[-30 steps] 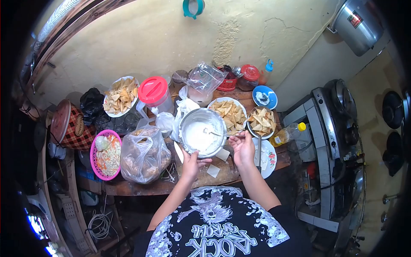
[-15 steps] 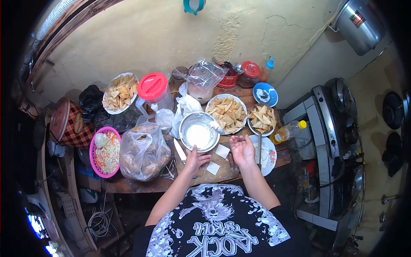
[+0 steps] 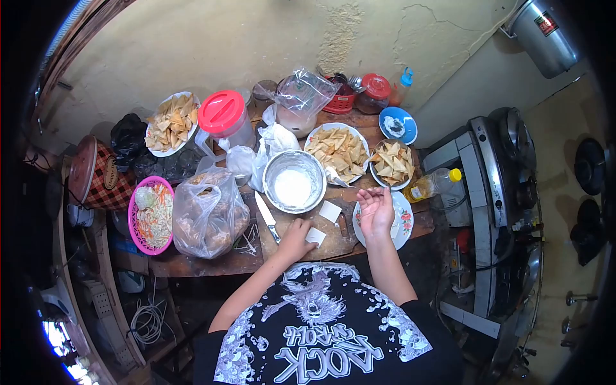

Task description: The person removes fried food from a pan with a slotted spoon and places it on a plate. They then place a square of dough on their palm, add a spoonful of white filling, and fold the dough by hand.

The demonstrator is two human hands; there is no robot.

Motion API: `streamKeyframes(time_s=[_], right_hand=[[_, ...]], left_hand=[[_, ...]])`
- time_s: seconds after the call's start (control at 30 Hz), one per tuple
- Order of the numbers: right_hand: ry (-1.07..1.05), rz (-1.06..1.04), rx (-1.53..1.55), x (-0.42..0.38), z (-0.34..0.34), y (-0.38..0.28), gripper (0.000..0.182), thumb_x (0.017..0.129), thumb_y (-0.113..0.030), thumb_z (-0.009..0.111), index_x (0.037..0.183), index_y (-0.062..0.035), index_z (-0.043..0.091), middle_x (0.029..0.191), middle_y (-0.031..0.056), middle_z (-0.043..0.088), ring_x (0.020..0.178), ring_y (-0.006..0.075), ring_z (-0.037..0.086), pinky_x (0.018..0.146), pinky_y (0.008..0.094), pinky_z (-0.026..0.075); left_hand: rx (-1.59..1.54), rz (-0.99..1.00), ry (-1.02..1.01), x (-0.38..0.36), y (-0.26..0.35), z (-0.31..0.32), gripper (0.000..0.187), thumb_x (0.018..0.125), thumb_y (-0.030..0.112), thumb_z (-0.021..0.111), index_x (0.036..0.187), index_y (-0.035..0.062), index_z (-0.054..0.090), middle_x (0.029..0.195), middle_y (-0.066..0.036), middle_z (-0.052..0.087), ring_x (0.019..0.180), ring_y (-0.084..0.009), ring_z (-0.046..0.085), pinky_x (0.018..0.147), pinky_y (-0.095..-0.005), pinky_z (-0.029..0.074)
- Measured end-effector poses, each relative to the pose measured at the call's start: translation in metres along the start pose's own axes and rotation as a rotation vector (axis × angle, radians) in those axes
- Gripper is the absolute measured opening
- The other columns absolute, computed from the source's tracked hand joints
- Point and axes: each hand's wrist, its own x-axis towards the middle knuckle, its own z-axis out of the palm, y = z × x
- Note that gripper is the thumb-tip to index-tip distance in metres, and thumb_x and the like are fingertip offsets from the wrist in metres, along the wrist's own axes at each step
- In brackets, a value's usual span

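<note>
My left hand [image 3: 298, 240] rests palm down on the wooden cutting board [image 3: 285, 251], fingers apart, its fingertips at the edge of a small white square [image 3: 315, 237]. A second white square [image 3: 330, 212] lies a little farther up the board. Left of that hand is a knife [image 3: 265, 215] with a dark handle. Just beyond stands a metal bowl [image 3: 294, 182] with white contents. My right hand [image 3: 376, 214] is raised, palm up with loosely curled fingers and nothing visible in it. It partly covers a white floral plate [image 3: 402, 234].
Plates of folded triangular pastries [image 3: 338, 153] stand behind the bowl, with a smaller dish of them [image 3: 393, 162] at right. An oil bottle [image 3: 436, 184] lies beyond. A filled plastic bag [image 3: 210, 215] and a pink basket of shredded vegetables [image 3: 153, 218] occupy the left side.
My left hand has left the bowl's rim and come down to the near white square. My right hand has shifted right, over the floral plate. The whole view has tilted slightly.
</note>
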Motion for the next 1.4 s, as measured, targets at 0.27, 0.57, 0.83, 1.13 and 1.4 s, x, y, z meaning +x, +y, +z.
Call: streamKeyframes(time_s=[0.27,0.57,0.83,1.13,1.4], right_hand=[[-0.094,-0.091,-0.081,-0.016,0.015,-0.014,0.023,0.095,-0.026,0.037,0.087,-0.0059,0.045,0.085,0.0100,0.053,0.073,0.0265,0.061,0.069,0.0374,0.052],[-0.191,-0.209,-0.136,-0.019,0.020,-0.023,0.024,0.095,-0.026,0.037,0.087,-0.0052,0.044,0.086,0.0097,0.051,0.069,0.0250,0.061,0.067,0.0362,0.052],[-0.196,-0.236,-0.193,-0.022,0.016,-0.023,0.024,0.095,-0.026,0.035,0.087,-0.0055,0.044,0.087,0.0095,0.051,0.069,0.0242,0.061,0.067,0.0353,0.051],[-0.176,-0.259,-0.203,-0.026,0.018,-0.028,0.023,0.095,-0.025,0.035,0.086,-0.0054,0.044,0.087,0.0099,0.050,0.067,0.0246,0.061,0.066,0.0359,0.051],[-0.294,-0.390,-0.318,-0.034,0.025,-0.034,0.023,0.097,-0.021,0.031,0.088,-0.0034,0.043,0.087,0.0109,0.049,0.070,0.0240,0.061,0.066,0.0332,0.051]], left_hand=[[0.246,-0.063,-0.155,0.018,-0.009,0.009,0.057,0.058,0.020,0.078,0.107,0.0075,0.050,0.106,-0.013,0.050,0.102,-0.0321,0.049,0.086,-0.0420,0.041],[0.303,-0.083,-0.145,0.019,-0.003,0.005,0.052,0.059,0.024,0.078,0.102,0.0098,0.052,0.102,-0.011,0.052,0.102,-0.0307,0.048,0.088,-0.0408,0.040],[0.301,-0.041,-0.099,0.015,-0.004,0.006,0.051,0.059,0.025,0.078,0.101,0.0095,0.052,0.102,-0.011,0.052,0.102,-0.0301,0.048,0.087,-0.0407,0.040],[0.209,-0.064,-0.132,0.015,-0.003,0.005,0.043,0.062,0.016,0.073,0.099,0.0076,0.052,0.101,-0.012,0.054,0.101,-0.0312,0.049,0.087,-0.0411,0.040],[0.025,0.150,-0.036,0.007,-0.012,0.007,0.027,0.069,0.011,0.065,0.094,0.0041,0.057,0.093,-0.014,0.060,0.088,-0.0288,0.059,0.078,-0.0371,0.046]])
